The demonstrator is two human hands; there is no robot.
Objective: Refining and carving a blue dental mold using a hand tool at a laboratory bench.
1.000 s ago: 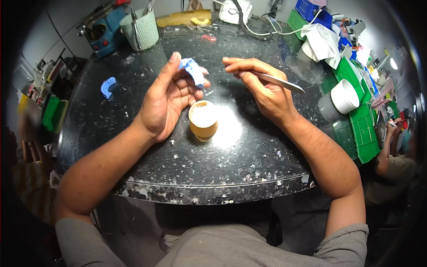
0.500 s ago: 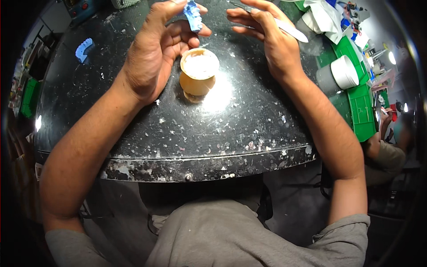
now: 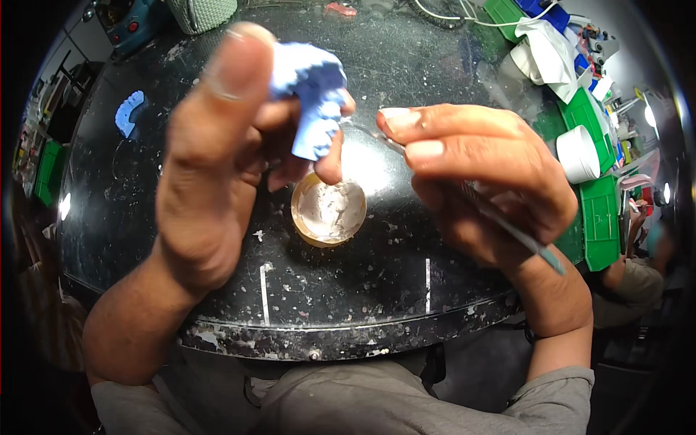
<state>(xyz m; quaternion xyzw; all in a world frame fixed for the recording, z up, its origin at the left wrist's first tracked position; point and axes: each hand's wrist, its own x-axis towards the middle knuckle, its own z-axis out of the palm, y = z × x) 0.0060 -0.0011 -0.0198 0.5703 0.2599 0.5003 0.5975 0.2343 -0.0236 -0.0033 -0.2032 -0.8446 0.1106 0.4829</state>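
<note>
My left hand (image 3: pixel 206 177) is raised over the table, its fingers closed on a blue dental model (image 3: pixel 313 119) shaped like an arch with a row of teeth. Facing it, my right hand (image 3: pixel 500 163) pinches a thin metal dental tool (image 3: pixel 518 235). The tool's tip points at the model's toothed side; whether it touches is unclear. Below and between both hands stands a yellowish cup (image 3: pixel 310 237) holding a pale, powdery-looking mass (image 3: pixel 330 206). A second blue dental arch (image 3: pixel 129 112) lies apart on the table's left side.
The black table (image 3: pixel 348 290) is scratched and speckled with white bits. Along the right are green trays (image 3: pixel 600 225), a white tub (image 3: pixel 578 154) and a crumpled white sheet (image 3: pixel 544 54). A woven basket (image 3: pixel 206 11) and a dark teal machine (image 3: pixel 130 25) stand far left.
Both hands have come nearer to me, larger in view. The right hand has moved the tool's tip toward the blue model. My view has shifted, so the cup and table appear lower.
</note>
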